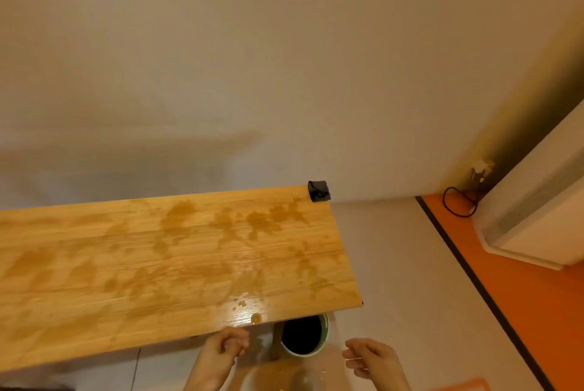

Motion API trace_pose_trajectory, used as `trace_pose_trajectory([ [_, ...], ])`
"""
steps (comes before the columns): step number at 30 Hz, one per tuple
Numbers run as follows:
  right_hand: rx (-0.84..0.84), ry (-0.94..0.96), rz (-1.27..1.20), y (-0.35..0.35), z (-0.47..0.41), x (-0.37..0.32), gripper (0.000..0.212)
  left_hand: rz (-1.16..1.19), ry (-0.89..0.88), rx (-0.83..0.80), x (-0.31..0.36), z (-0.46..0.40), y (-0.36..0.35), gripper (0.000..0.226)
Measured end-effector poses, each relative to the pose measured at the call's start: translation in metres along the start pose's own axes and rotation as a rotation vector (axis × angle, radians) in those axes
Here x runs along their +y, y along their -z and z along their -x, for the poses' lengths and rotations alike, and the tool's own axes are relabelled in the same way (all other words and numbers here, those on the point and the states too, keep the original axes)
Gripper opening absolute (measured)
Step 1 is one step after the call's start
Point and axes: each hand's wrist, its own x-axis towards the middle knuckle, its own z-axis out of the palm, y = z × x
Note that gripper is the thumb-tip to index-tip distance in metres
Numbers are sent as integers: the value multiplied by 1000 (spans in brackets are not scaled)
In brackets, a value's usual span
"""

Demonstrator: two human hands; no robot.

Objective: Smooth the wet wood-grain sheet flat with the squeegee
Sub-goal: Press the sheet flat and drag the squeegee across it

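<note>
The wet wood-grain sheet (170, 264) is lying flat before me, blotchy, its left end running out of frame. My left hand (221, 351) is curling loosely at its near edge, gripping nothing; my right hand (371, 359) is hanging half-open beside a dark-filled bucket (305, 338), partly hidden under the sheet.

Setting: plain indoor room, likely a home. Evidence: bare cream wall (284, 59), pale tiled floor (395, 264), orange floor strip (521, 280) with black border, loose black cable (455, 204) by a white door frame (537, 207).
</note>
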Motion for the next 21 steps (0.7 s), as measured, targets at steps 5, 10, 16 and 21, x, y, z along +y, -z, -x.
trace_pose_trajectory([
  [5, -42, 108, 33, -6, -37, -42, 20, -8, -55, -27, 28, -36, 2, 25],
  [10, -128, 188, 102, -16, -86, -88, 17, 82, -10, -22, 65, -72, -13, 25],
  [16, -221, 232, 140, -26, -149, -148, 15, -47, -27, 45, 112, -122, -29, 17],
  [21, -168, 371, 239, -38, -205, -185, 17, -138, -112, 129, 132, -166, -37, 22],
])
